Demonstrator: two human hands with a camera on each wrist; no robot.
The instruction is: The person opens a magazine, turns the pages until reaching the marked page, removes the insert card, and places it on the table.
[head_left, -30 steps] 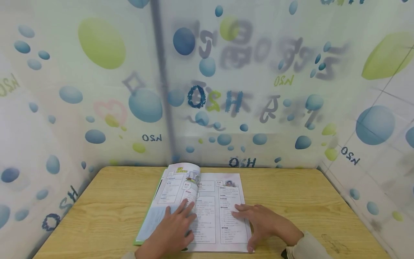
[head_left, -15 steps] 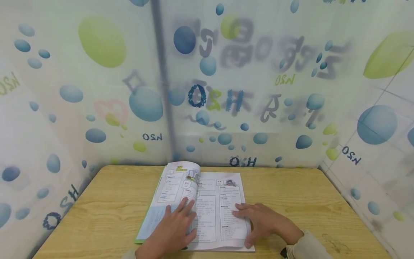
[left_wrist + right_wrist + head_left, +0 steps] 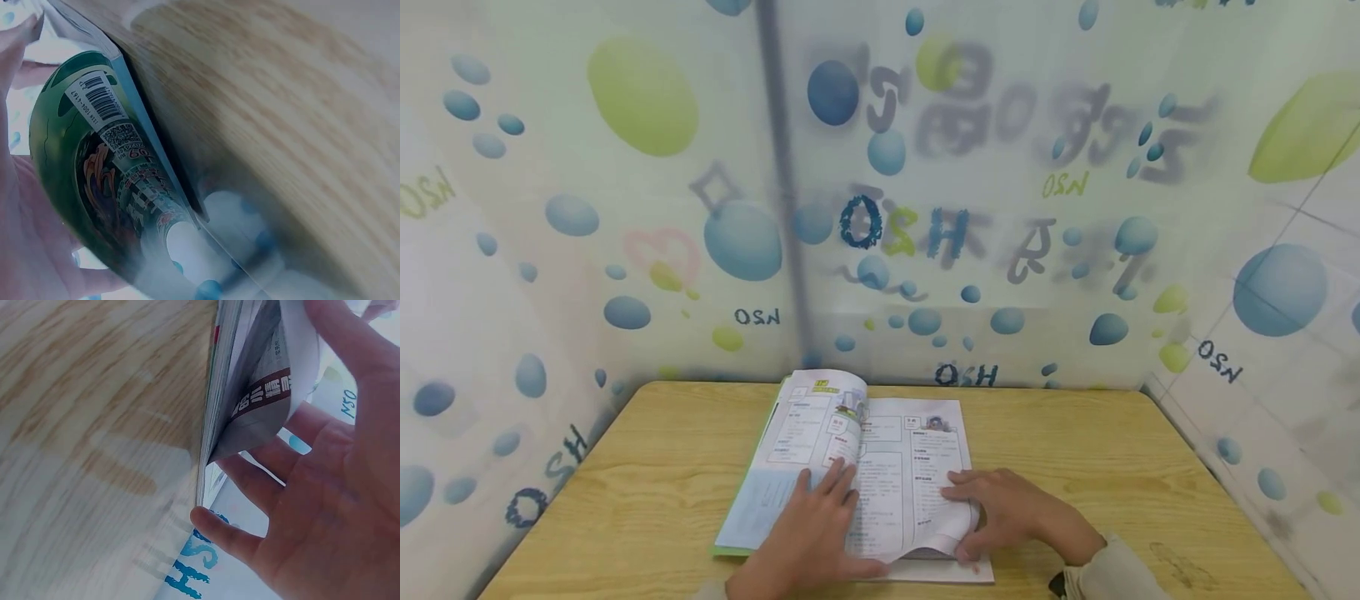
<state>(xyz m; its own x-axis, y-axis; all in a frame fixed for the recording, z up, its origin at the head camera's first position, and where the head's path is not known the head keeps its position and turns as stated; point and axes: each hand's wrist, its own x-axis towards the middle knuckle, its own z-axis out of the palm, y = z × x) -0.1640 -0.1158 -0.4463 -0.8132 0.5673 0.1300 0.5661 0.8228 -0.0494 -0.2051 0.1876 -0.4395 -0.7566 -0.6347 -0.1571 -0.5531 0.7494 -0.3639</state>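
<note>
An open magazine [image 3: 786, 433] lies on the wooden table, with printed text and small pictures on both pages. My left hand [image 3: 812, 525] rests on its left side near the spine, fingers spread and thumb stretched along the bottom edge. At the lower right, my right hand [image 3: 1022, 512] has its fingertips on top of the right page [image 3: 936, 517] and its thumb at the page's edge, pinching it. The page's lower corner bows up off the sheets below; the right wrist view shows its grey underside [image 3: 250, 434]. In the left wrist view, the green back cover [image 3: 53, 150] with a barcode curves upward.
Bare wooden tabletop [image 3: 1090, 450] extends on both sides of the magazine. A pale curtain [image 3: 880, 333] with blue and green spots and H2O lettering stands behind the table and along both sides.
My right thumb has drawn inward and upward, and the lower right page corner has lifted and curled. My left hand has shifted slightly right, its thumb stretching out toward the bottom edge.
</note>
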